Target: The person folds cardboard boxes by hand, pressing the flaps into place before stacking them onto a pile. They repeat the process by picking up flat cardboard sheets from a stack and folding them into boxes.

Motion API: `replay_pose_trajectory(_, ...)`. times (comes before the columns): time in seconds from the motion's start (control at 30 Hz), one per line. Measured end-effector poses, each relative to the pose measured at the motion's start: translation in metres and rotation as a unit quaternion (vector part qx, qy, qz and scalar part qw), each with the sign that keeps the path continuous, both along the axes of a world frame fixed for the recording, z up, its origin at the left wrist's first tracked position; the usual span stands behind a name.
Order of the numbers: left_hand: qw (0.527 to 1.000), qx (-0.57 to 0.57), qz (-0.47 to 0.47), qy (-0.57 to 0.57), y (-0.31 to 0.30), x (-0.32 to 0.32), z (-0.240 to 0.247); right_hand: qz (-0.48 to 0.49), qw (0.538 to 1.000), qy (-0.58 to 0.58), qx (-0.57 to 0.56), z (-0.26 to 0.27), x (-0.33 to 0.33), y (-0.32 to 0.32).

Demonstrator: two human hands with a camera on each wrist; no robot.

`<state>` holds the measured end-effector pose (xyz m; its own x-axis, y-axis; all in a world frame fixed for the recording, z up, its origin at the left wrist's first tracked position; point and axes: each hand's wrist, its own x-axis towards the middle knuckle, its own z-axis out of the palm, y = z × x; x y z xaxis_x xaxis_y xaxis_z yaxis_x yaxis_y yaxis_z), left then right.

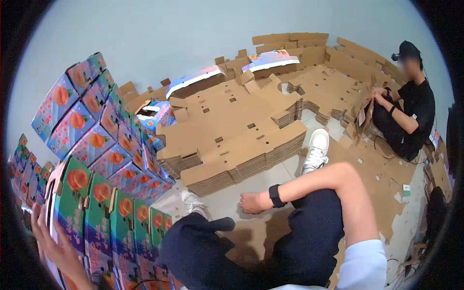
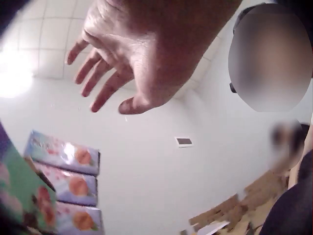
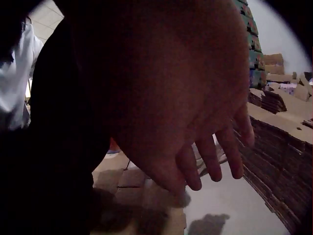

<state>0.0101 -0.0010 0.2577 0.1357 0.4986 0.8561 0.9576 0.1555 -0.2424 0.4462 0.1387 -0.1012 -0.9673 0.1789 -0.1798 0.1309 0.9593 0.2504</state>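
Green peach-printed boxes (image 1: 101, 212) stand in a row at the lower left of the head view. My left hand (image 1: 60, 249) is at the near end of that row, fingers spread; whether it touches the box is unclear. In the left wrist view the left hand (image 2: 132, 54) has its fingers extended and holds nothing. My right hand (image 1: 252, 203) hangs between my legs, near the front of a stack of flat brown cardboard (image 1: 241, 169). The right wrist view shows the right hand (image 3: 181, 107) with loose, slightly bent fingers and nothing in them.
Blue-pink peach boxes (image 1: 92, 125) are piled at the left. More flattened cardboard (image 1: 212, 116) lies along the wall. A seated person in black (image 1: 418, 104) handles cardboard at the right. Cardboard sheets (image 1: 357, 183) cover the floor at the right.
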Motion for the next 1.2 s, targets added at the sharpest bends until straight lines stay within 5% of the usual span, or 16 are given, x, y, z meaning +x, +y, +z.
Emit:
replay_pose_trajectory(0.07, 0.993, -0.034, 0.115, -0.019, -0.023, -0.060, 0.013, 0.014, 1.000, -0.011, -0.006, 0.016, -0.012, 0.000)
replay_pose_trajectory(0.1, 0.973, -0.172, 0.113, -0.106, -0.024, -0.052, 0.034, 0.033, 0.998, 0.043, -0.021, 0.013, -0.013, 0.000)
replay_pose_trajectory(0.13, 0.908, -0.224, 0.232, -0.267, -0.029, -0.036, 0.031, 0.036, 0.998, 0.056, -0.015, 0.008, -0.014, 0.001)
replay_pose_trajectory(0.2, 0.928, -0.208, 0.249, -0.183, -0.036, -0.151, -0.017, 0.029, 0.998, 0.043, -0.042, 0.007, -0.008, 0.007)
replay_pose_trajectory(0.27, 0.957, -0.175, 0.214, -0.090, -0.046, -0.162, -0.021, -0.005, 0.999, 0.025, -0.047, 0.005, -0.010, 0.009)
replay_pose_trajectory(0.33, 0.972, -0.151, 0.180, -0.002, -0.044, -0.174, -0.013, -0.075, 0.988, -0.131, -0.018, 0.016, -0.014, 0.009)
replay_pose_trajectory(0.4, 0.897, -0.342, 0.172, -0.222, -0.035, -0.183, 0.016, -0.082, 0.988, -0.123, -0.044, 0.025, -0.009, 0.006)
replay_pose_trajectory(0.43, 0.821, -0.397, 0.071, -0.404, -0.032, -0.165, 0.026, -0.090, 0.987, -0.116, -0.065, 0.028, -0.006, 0.004)
replay_pose_trajectory(0.47, 0.899, -0.299, 0.039, -0.318, -0.041, -0.120, 0.018, -0.084, 0.986, -0.126, -0.066, 0.028, -0.003, 0.001)
replay_pose_trajectory(0.57, 0.896, -0.247, 0.095, -0.356, -0.042, -0.144, -0.007, -0.114, 0.986, -0.094, -0.083, 0.043, -0.001, 0.001)
replay_pose_trajectory(0.63, 0.946, -0.172, 0.171, -0.214, -0.054, -0.150, -0.014, -0.099, 0.992, -0.048, -0.065, 0.042, 0.002, 0.006)
replay_pose_trajectory(0.67, 0.945, -0.172, 0.175, -0.215, -0.059, -0.142, -0.013, -0.082, 0.995, -0.003, -0.053, 0.038, 0.003, 0.006)
replay_pose_trajectory(0.77, 0.985, -0.004, 0.165, 0.060, -0.079, -0.096, -0.012, -0.086, 0.993, -0.071, -0.035, 0.026, 0.003, 0.010)
replay_pose_trajectory(0.93, 0.988, 0.080, 0.122, 0.052, -0.063, 0.044, 0.010, -0.040, 0.995, -0.080, -0.036, 0.055, 0.002, 0.010)
replay_pose_trajectory(1.0, 0.988, 0.058, 0.101, 0.100, -0.056, 0.078, 0.021, -0.006, 0.999, 0.015, -0.051, 0.074, -0.004, 0.003)
replay_pose_trajectory(1.2, 0.964, -0.092, -0.247, -0.039, 0.018, 0.188, 0.019, 0.050, 0.994, 0.085, -0.054, 0.080, -0.006, 0.001)
